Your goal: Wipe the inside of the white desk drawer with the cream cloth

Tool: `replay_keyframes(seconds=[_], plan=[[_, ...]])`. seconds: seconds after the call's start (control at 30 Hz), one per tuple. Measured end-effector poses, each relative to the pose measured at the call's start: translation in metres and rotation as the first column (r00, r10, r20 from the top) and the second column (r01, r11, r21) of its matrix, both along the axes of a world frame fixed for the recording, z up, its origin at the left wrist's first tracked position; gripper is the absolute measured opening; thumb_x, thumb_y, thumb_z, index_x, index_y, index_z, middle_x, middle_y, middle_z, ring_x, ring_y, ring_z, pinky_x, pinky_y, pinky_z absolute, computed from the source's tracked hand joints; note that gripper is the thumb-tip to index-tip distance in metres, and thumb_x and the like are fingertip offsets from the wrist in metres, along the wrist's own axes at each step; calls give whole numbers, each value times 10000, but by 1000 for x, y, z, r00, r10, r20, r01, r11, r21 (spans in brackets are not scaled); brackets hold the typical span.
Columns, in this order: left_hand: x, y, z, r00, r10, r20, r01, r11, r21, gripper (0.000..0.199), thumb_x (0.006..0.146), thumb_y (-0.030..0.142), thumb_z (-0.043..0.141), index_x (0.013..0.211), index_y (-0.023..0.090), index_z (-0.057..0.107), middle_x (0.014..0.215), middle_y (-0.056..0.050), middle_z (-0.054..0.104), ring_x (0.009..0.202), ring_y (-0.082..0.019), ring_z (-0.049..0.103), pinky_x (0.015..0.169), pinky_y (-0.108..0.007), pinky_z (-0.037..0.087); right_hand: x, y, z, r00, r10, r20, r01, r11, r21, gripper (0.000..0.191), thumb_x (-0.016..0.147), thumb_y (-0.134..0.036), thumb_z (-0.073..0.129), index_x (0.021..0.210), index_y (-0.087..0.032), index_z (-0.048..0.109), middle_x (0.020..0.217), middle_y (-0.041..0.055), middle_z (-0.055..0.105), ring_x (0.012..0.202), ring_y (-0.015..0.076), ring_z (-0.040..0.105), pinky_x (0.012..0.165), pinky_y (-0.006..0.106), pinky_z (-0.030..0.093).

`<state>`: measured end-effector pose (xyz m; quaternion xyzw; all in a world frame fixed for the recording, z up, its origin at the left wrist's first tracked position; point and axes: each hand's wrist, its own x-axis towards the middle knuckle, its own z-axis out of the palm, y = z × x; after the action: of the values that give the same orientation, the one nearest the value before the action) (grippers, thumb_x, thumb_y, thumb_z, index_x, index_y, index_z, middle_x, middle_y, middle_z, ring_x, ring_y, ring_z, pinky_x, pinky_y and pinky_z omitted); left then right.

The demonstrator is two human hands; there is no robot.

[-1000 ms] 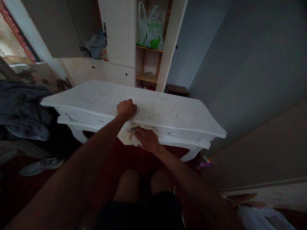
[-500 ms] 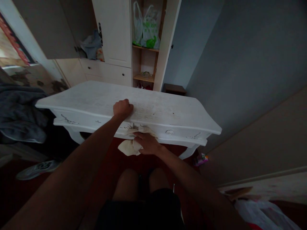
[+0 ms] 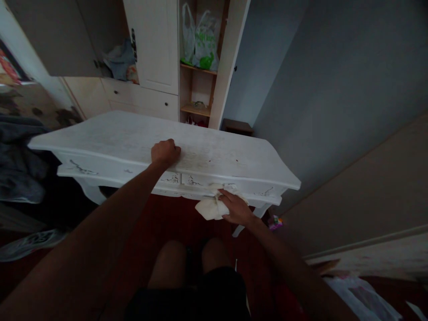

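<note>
A white table [image 3: 133, 131] with carved, curling decoration along its front stands before me; grey smudges mark its top. My left hand [image 3: 165, 152] rests on the top near the front edge, closed in a fist, and nothing shows in it. A cream cloth [image 3: 209, 208] is gripped in my right hand [image 3: 236, 208], which presses it against the table's front face, right of the middle. Part of the cloth hangs loose below the front's lower edge. The fingers and the cloth partly cover the carving there.
Behind the table stands a white wardrobe [image 3: 154, 53] with open doors and plastic bags [image 3: 203, 47] on a shelf. Dark grey fabric [image 3: 22, 165] is heaped at the left. A grey wall [image 3: 334, 89] rises at the right, and a plastic bag [image 3: 361, 296] lies at the lower right.
My right hand has slid the cloth rightward along the table's front, uncovering the carving at the middle. My left fist stays on the top. The view has shifted slightly.
</note>
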<state>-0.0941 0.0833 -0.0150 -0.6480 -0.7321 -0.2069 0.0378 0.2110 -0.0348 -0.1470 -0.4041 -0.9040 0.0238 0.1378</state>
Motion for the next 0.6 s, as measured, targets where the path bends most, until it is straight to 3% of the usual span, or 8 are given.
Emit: replay_keyframes(seconds=[0.17,0.3,0.5,0.6], plan=[[-1,0,0,998,-14,60,13,1000,19,335,815,320,468,982,139,696,969,-216,696,934,-372,647,831,-493,477,18,-3,13,991,42,131,-36,998,-44,652,675,-174,650,1310,-111,516,1526,218,368,1329,344,452,1035,491,425],[-2,1,-1,998,-22,53,20,999,37,299,813,316,479,939,151,693,946,-192,704,913,-364,654,815,-487,493,39,-6,15,975,51,217,-40,998,-53,670,688,-168,622,1346,-133,500,1509,197,407,1330,333,452,1045,488,413],[-2,1,1,994,-22,109,18,999,35,267,803,333,517,908,164,696,934,-179,707,917,-368,650,816,-489,493,116,-14,18,956,-29,291,44,998,-46,713,706,-189,632,1395,-117,466,1495,221,417,1351,342,433,1062,504,411],[-1,0,3,996,-8,91,6,1000,21,295,800,352,506,927,176,706,951,-169,718,923,-355,652,811,-462,500,151,-21,18,947,-45,317,34,999,38,691,715,-184,630,1382,-104,469,1481,235,428,1359,352,418,1065,534,408]])
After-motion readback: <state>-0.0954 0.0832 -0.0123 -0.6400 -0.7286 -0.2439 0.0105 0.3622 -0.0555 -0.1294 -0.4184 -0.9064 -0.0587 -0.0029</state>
